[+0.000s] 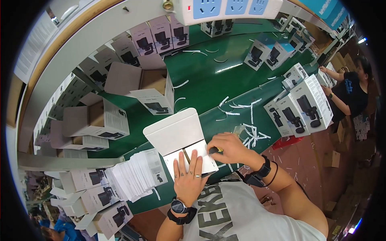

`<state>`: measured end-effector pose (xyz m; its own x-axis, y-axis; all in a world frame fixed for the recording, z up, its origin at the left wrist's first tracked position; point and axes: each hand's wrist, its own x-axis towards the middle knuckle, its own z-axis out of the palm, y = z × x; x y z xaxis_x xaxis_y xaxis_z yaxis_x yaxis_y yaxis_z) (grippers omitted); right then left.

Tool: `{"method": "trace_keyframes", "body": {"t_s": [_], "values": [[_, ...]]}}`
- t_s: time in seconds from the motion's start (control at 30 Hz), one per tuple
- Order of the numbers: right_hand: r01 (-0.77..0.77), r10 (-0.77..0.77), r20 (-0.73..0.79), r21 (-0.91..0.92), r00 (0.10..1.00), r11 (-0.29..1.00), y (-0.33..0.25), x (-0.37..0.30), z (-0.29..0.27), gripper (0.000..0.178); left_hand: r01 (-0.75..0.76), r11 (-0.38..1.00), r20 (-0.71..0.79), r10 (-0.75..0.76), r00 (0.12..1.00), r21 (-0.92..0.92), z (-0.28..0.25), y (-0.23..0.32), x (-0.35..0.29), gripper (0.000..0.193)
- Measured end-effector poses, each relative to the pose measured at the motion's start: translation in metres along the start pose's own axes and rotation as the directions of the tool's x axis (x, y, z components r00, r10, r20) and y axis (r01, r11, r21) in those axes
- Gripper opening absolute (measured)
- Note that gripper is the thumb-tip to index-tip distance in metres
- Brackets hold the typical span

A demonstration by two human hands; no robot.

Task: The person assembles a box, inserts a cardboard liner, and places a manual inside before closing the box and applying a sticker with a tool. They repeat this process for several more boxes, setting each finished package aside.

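Observation:
In front of me a white cardboard box [171,162] lies on the green worktop, its wide lid flap [177,128] folded back. My left hand [189,178] presses flat on the inner white flaps with its fingers spread, a dark slit showing between them. At the box's right edge my right hand [229,148] is closed around a small yellow and black utility knife [216,150]; its tip meets the box side. Fingers partly hide the tool.
Open boxes [159,94] stand on the left. A fanned stack of printed sheets [136,176] lies beside my left arm. Paper strips [253,134] litter the worktop [197,82]. Printed boxes [307,106] stand at right, near a co-worker [350,90]. A power strip [229,10] hangs above.

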<state>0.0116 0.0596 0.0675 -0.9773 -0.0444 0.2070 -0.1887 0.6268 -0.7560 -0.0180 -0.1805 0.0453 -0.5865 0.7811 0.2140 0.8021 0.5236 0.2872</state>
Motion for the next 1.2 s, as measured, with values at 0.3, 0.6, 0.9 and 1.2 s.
{"method": "trace_keyframes", "body": {"t_s": [0.3, 0.6, 0.9, 1.2], "values": [[-0.394, 0.393, -0.030, -0.109, 0.919, 0.913, 0.037, -0.059, -0.047, 0.023, 0.015, 0.990, 0.020, -0.013, 1.000, -0.142, -0.005, 0.000, -0.009, 0.066], [0.141, -0.207, -0.208, -0.291, 0.956, 0.946, -0.042, 0.043, 0.075, 0.017, -0.083, 0.996, 0.145, 0.076, 0.986, 0.037, -0.010, -0.001, -0.027, 0.065], [0.287, -0.350, -0.150, -0.329, 0.925, 0.900, -0.041, 0.070, 0.116, 0.013, -0.087, 0.995, 0.106, 0.091, 0.990, -0.043, -0.008, -0.016, -0.044, 0.060], [0.310, -0.306, 0.049, -0.178, 0.951, 0.934, -0.053, 0.079, 0.114, 0.018, -0.120, 0.991, 0.130, 0.127, 0.983, -0.055, -0.008, -0.023, -0.045, 0.059]]}}
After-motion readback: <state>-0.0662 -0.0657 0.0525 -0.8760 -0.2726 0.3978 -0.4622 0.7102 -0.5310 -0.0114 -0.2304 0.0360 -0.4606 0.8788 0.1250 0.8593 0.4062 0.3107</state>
